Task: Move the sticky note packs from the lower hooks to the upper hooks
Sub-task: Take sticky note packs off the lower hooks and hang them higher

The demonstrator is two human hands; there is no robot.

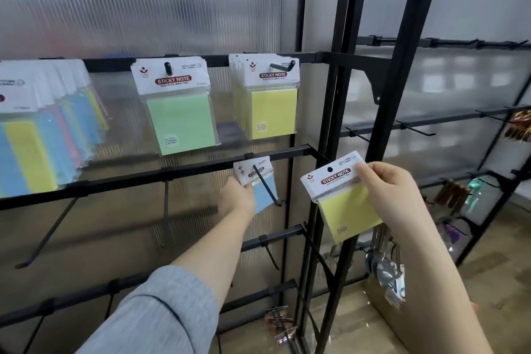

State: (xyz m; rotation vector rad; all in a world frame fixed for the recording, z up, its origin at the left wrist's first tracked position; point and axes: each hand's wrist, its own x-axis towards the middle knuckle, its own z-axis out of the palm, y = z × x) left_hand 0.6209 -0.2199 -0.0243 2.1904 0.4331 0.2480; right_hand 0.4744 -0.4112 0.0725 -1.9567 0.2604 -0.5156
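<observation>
Your left hand (237,195) grips the blue sticky note pack (260,184) on the thin black lower hook (265,187). Your right hand (386,190) pinches the yellow sticky note pack (344,198), off to the right. Slide the blue one straight toward you, so its hole does not tear.

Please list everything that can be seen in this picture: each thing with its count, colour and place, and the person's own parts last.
Blue pack: one, on a lower hook, in the left grip.
Yellow pack: one, off the hooks, in the right grip.
Green pack: one visible, upper hook.
Yellow packs: several, upper hook at right.
Mixed packs: many, blue, yellow, pink, upper left.
Rack: black, with bare lower hooks.
Spoons: several, silver, lower right.
Left hand: one.
Right hand: one.
</observation>
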